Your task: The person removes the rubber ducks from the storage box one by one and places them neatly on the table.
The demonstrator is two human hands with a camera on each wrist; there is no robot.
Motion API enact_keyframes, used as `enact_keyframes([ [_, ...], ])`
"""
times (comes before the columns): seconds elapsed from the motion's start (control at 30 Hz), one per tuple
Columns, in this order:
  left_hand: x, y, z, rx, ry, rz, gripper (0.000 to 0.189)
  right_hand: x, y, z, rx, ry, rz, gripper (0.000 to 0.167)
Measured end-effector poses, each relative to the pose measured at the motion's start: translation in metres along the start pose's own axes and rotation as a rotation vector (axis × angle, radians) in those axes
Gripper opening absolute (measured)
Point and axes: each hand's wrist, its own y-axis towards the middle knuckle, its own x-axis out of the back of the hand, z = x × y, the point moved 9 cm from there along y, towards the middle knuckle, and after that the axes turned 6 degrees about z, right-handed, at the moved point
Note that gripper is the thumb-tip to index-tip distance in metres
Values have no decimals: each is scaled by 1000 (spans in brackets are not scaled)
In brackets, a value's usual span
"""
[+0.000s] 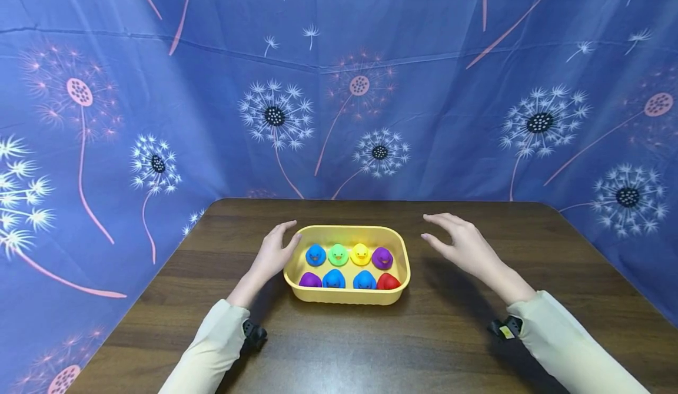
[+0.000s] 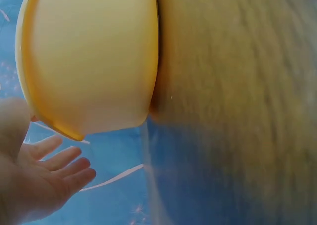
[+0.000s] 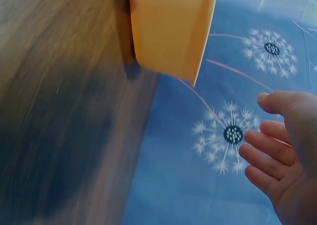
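A yellow plastic tub (image 1: 346, 296) stands on the table, holding several toy ducks in two rows. Along the back are a blue duck (image 1: 315, 255), a green duck (image 1: 338, 255), a yellow duck (image 1: 361, 254) and a purple duck (image 1: 382, 258). The front row has another purple duck (image 1: 310, 280), two blue ones and a red duck (image 1: 388, 281). My left hand (image 1: 276, 249) is at the tub's left end, thumb by the rim, fingers extended; whether it touches is unclear. Apart from the tub, to its right, my right hand (image 1: 462, 242) hovers with fingers loosely extended, holding nothing.
The dark wooden table (image 1: 339, 347) reaches back to a blue curtain (image 1: 434, 105) printed with dandelions. Small black devices are worn at both wrists, such as the left wrist camera (image 1: 255, 334) and the right wrist camera (image 1: 505, 327).
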Motion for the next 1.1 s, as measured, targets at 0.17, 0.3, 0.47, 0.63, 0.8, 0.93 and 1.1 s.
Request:
enact_keyframes([
  [0.17, -3, 2, 5, 6, -51, -5, 35, -13, 8, 9, 20, 23, 26, 39],
  [0.3, -8, 2, 12, 32, -82, 12, 33, -23, 13, 18, 35, 19, 59, 40],
  [0.47, -13, 1, 15, 46, -138, 31, 32, -38, 19, 26, 37, 26, 119, 42],
  [0.63, -14, 1, 17, 51, -168, 29, 33, -53, 24, 31, 30, 32, 186, 43],
  [0.8, -14, 2, 18, 60, -144, 20, 29, -66, 28, 33, 29, 47, 242, 43],
  [0.93, -15, 3, 22, 106, -131, 22, 27, -76, 29, 34, 20, 60, 289, 41],
  [1.1, -16, 2, 27, 147, -170, 12, 26, -89, 29, 36, 15, 74, 358, 41],
])
